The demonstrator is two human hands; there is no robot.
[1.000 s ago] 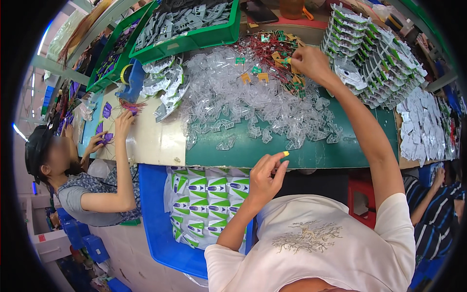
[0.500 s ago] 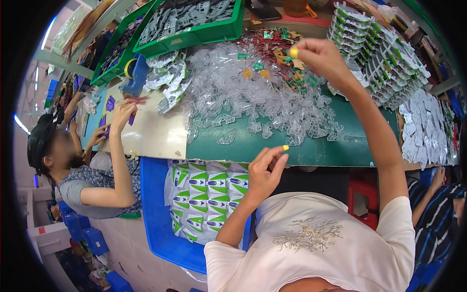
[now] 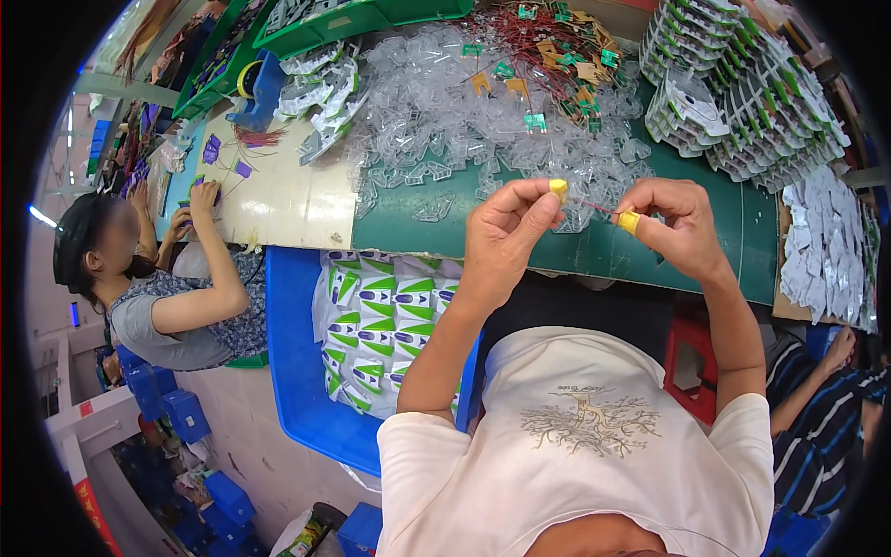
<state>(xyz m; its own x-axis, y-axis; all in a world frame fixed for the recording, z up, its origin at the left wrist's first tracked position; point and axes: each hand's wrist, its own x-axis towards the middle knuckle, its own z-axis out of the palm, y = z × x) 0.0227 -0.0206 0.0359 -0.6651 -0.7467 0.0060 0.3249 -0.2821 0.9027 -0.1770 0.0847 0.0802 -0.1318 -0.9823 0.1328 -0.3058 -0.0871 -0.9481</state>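
In front of me, above the green work mat (image 3: 390,223), a thin red wire (image 3: 594,207) stretches between my two hands. My left hand (image 3: 510,237) pinches at the wire's left end; whatever else its fingertips cover is hidden. At the other end my right hand (image 3: 676,227) is closed on the wire with curled fingers. Yellow covers sit on a fingertip of each hand. Just beyond the hands lies a wide heap of clear plastic pieces (image 3: 436,111). Behind it is a tangle of red wires (image 3: 506,37) with small green circuit boards (image 3: 535,122).
White-and-green shells (image 3: 770,116) stand stacked at the right, near flat silvery-white pieces (image 3: 812,251). A blue bin (image 3: 302,371) of white-green parts stands by my left arm. Green trays (image 3: 371,17) and a blue tape dispenser (image 3: 262,97) are far left. Another person (image 3: 186,288) works at the left.
My right hand has come back from the wire and board pile toward my left hand, bringing a red wire. My left hand has risen to meet it. The view has shifted.
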